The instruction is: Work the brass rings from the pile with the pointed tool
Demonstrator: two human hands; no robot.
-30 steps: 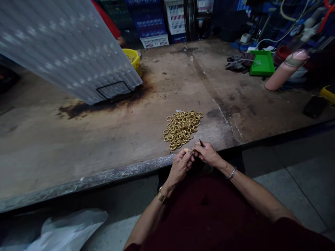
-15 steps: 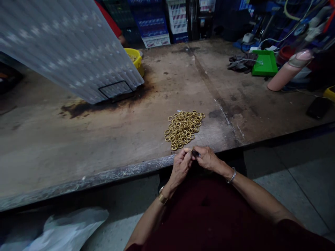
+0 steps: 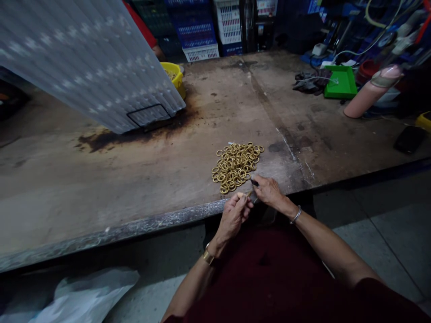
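My left hand (image 3: pixel 234 211) is closed at the table's front edge, pinching a small brass-coloured ring (image 3: pixel 249 194) between thumb and fingertips. Just right of it, my right hand (image 3: pixel 270 193) is wrapped round a small tool with a dark end (image 3: pixel 255 183); a pale, thin part shows below the fingers, but its kind is unclear. A heap of brass-coloured rings (image 3: pixel 235 167) lies on the table close beyond both hands.
On the wooden table (image 3: pixel 141 179) a tall ribbed translucent panel stack (image 3: pixel 111 67) leans at the left, a yellow basin (image 3: pixel 180 85) behind it. Rightward are a green tray (image 3: pixel 340 83), a pink bottle (image 3: pixel 367 96) and a dark flat object (image 3: pixel 409 139). Another person's red sleeve (image 3: pixel 143 27) shows behind the panels.
My right hand has moved slightly right and up, away from my left, and the tool in it has turned. My left hand stays nearly in place with the ring.
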